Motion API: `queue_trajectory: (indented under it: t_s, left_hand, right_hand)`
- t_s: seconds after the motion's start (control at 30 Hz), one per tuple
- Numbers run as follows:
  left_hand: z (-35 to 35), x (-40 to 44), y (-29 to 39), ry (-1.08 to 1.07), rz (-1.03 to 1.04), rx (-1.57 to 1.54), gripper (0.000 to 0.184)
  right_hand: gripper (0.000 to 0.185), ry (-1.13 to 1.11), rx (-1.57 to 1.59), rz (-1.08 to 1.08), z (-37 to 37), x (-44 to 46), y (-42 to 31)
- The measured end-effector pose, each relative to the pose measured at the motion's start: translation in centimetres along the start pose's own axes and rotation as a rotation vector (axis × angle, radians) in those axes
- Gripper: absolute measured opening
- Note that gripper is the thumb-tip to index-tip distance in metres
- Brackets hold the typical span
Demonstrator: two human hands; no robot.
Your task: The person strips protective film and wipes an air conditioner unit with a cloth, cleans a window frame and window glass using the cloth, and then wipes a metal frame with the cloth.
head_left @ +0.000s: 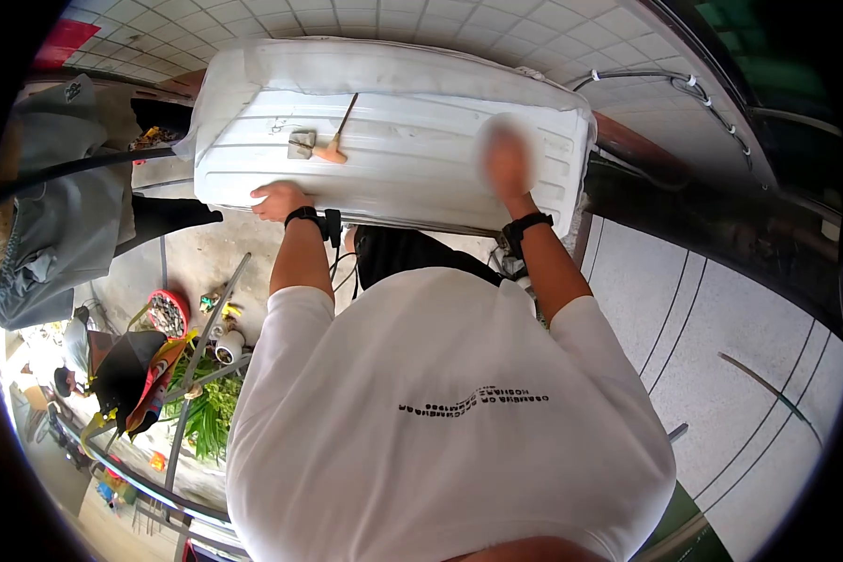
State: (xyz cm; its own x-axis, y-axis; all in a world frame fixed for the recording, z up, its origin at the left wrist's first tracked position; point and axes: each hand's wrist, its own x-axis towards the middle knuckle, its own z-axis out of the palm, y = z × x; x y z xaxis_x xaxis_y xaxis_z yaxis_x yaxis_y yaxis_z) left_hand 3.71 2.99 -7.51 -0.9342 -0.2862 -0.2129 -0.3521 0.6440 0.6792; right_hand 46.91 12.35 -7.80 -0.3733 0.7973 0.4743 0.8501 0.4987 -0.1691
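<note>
A white ribbed panel [403,140], box-like with folded cloudy plastic film [365,70] along its far side, lies in front of me. My left hand [282,200] is at its near left edge, fingers bent over the rim. Above the right part of the panel is my right hand [508,159]; its fingers are smeared, and contact cannot be made out. Between the hands, nearer the left one, rest a thin-shafted tool with a pale orange crosswise handle [330,151] and a small grey block [301,144]. Dark bands circle both wrists.
A tiled wall [459,33] runs behind the panel, with a black cable [646,75] at right. Grey cloth [75,187] hangs at left. A red tub [168,313], a white pot [228,347] and green plants [211,412] stand lower left. Pale grooved flooring [684,328] lies right.
</note>
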Motion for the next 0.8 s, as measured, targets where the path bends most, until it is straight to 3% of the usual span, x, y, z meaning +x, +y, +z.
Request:
queue_trajectory:
  t_s: [0.03,0.17,0.23,0.37,0.47,0.5,0.53,0.57,0.67,0.7,0.73,0.77,0.8]
  left_hand:
    - [-0.2,-0.3,0.3,0.002,0.001,0.009,0.064]
    - [1.0,0.7,-1.1,0.046,0.087,0.080,0.062]
    - [0.8,0.5,-0.9,0.031,0.063,0.077,0.062]
    - [-0.5,-0.6,1.3,-0.049,-0.019,-0.015,0.065]
    - [1.1,1.1,-0.7,-0.016,-0.004,0.002,0.065]
    - [1.2,1.4,-1.0,-0.001,-0.005,-0.001,0.065]
    - [0.3,0.7,-0.4,-0.017,-0.030,0.000,0.064]
    - [-1.0,-1.1,1.3,-0.041,-0.057,-0.019,0.064]
    - [-1.5,-1.9,2.5,-0.054,-0.052,-0.051,0.062]
    - [-0.9,-1.2,1.5,-0.045,-0.016,-0.028,0.062]
    - [-0.4,-0.6,0.9,-0.033,0.019,-0.010,0.062]
    - [-0.4,-0.5,0.9,-0.015,0.017,0.009,0.062]
    - [-0.2,-0.4,1.2,0.005,-0.007,0.012,0.062]
  right_hand:
    - [0.029,-0.136,-0.025,0.051,0.7,2.1,-2.5]
    - [0.009,-0.067,0.093,-0.063,2.1,10.3,-11.0]
    - [0.007,-0.060,0.161,0.025,4.2,11.9,-13.7]
    - [0.006,-0.001,0.243,0.103,4.1,12.8,-13.1]
    - [0.004,0.024,0.299,0.116,2.8,10.0,-7.2]
    - [0.006,-0.084,0.213,0.154,1.4,9.2,-4.8]
    - [0.007,-0.001,0.263,0.171,-0.7,8.2,-2.9]
    - [0.010,0.091,0.143,0.091,-1.8,7.4,-0.2]
    - [0.024,0.012,-0.187,-0.011,-1.2,1.1,10.3]
    - [0.029,-0.149,-0.125,0.071,-0.8,-1.2,13.3]
    - [0.030,-0.156,0.147,0.216,1.6,-3.8,16.6]
    - [0.029,-0.022,0.493,0.426,4.3,-5.3,18.4]
    - [0.029,-0.033,0.424,0.427,4.0,-5.0,17.3]
